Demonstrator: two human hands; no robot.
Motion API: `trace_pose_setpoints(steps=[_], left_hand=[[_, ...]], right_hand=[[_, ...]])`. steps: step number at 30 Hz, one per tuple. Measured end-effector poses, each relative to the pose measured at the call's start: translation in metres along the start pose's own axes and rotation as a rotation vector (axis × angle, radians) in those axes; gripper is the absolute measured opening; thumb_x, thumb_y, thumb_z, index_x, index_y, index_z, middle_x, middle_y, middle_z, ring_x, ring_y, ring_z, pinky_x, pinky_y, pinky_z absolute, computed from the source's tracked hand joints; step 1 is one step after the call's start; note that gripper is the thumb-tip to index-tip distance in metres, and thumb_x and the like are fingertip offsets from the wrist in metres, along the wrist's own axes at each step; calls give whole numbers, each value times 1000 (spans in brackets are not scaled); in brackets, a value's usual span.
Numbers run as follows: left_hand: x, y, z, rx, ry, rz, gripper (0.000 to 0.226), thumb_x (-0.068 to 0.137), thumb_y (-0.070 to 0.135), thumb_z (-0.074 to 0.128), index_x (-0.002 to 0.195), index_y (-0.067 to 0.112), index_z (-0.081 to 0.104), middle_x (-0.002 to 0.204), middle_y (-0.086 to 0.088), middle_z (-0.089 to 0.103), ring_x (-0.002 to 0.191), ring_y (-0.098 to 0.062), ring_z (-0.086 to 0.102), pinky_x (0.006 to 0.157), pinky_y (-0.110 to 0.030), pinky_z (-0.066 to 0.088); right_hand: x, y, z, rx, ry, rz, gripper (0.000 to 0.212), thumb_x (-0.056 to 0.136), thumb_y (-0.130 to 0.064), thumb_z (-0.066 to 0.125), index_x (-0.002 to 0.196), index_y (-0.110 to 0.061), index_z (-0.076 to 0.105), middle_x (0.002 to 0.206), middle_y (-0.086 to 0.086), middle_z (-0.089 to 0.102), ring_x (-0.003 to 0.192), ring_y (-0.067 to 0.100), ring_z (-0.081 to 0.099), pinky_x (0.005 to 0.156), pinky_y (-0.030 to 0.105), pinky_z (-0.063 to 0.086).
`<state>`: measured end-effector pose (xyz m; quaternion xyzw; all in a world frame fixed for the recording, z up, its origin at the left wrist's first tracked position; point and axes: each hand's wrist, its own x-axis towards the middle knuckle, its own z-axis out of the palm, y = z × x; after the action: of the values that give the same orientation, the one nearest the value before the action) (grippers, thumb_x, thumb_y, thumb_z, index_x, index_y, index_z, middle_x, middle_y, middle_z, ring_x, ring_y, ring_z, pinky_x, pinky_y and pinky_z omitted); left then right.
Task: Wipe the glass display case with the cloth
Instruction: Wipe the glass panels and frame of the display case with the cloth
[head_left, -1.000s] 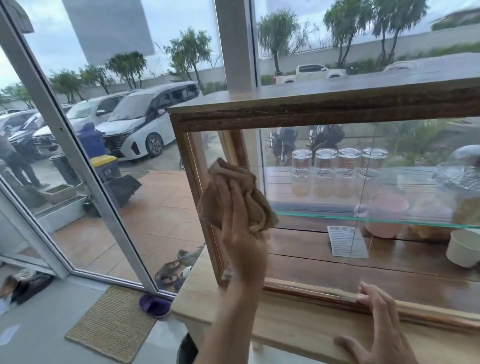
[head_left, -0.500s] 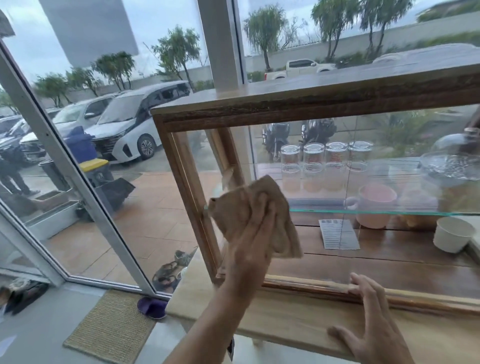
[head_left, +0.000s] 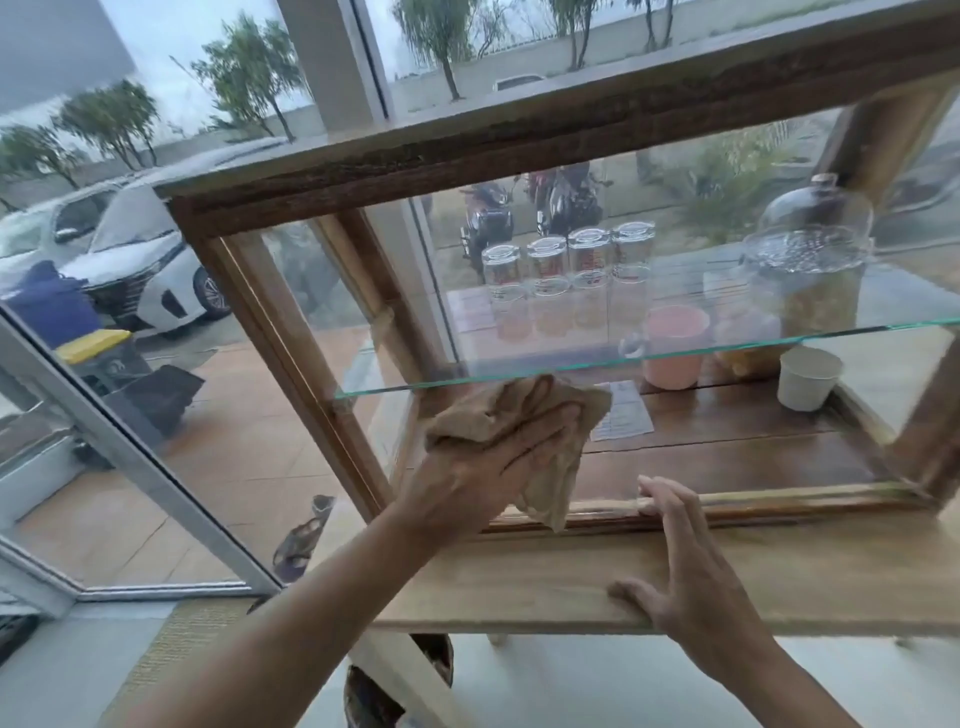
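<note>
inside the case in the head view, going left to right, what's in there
cloth under the left hand on the front glass → paper card → four clear jars → pink mug → white cup, glass dome behind it

front glass (head_left: 727, 415) bare | wooden frame (head_left: 291, 332) bounds left | interior seemingly sealed

Tall windows (head_left: 156, 260) show parked cars (head_left: 150, 265) and trees under grey daylight; a woven mat (head_left: 171, 654) lies on pale floor.

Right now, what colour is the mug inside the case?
Pink. The mug sits on the case's wooden floor, seen through the glass in the head view.
</note>
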<state>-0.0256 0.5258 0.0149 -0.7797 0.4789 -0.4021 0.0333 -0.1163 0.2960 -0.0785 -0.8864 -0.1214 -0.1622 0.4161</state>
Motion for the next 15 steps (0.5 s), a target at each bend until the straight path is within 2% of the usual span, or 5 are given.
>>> trace_pose_setpoints(steps=[2, 4, 7, 12, 15], left_hand=[[25, -11, -11, 78, 68, 60, 53, 110, 12, 41, 160, 20, 26, 170, 7, 16, 158, -15, 8, 130, -37, 6], [39, -36, -32, 168, 146, 31, 44, 112, 15, 41, 156, 21, 36, 165, -3, 28, 156, -22, 22, 129, -44, 4], [25, -53, -47, 155, 179, -30, 37, 111, 11, 46, 148, 16, 46, 155, -9, 43, 148, -28, 38, 129, -44, 16], [26, -11, -18, 122, 110, 0, 45, 105, 7, 54, 149, 15, 47, 156, -5, 44, 149, -26, 38, 127, -43, 23], [78, -21, -40, 124, 227, 52, 36, 108, 8, 51, 143, 12, 55, 151, -8, 52, 144, -29, 46, 122, -48, 33]], right_hand=[[0, -1, 0, -4, 1, -3, 104, 57, -22, 89, 142, -25, 29, 138, -16, 32, 122, 6, 44, 96, 1, 29], [0, 0, 0, -6, 6, -5, 104, 57, -24, 89, 142, -25, 28, 138, -17, 31, 122, 4, 44, 95, 1, 30], [0, 2, 1, -9, 12, -5, 103, 58, -26, 88, 142, -27, 27, 140, -20, 28, 123, 0, 42, 93, -2, 28], [1, 3, 1, -3, 16, -20, 107, 55, -27, 88, 142, -31, 25, 141, -29, 22, 125, -3, 36, 96, -2, 25], [2, 2, 0, -8, 12, -25, 107, 55, -32, 88, 142, -33, 25, 141, -29, 23, 123, -5, 38, 90, -2, 29]])
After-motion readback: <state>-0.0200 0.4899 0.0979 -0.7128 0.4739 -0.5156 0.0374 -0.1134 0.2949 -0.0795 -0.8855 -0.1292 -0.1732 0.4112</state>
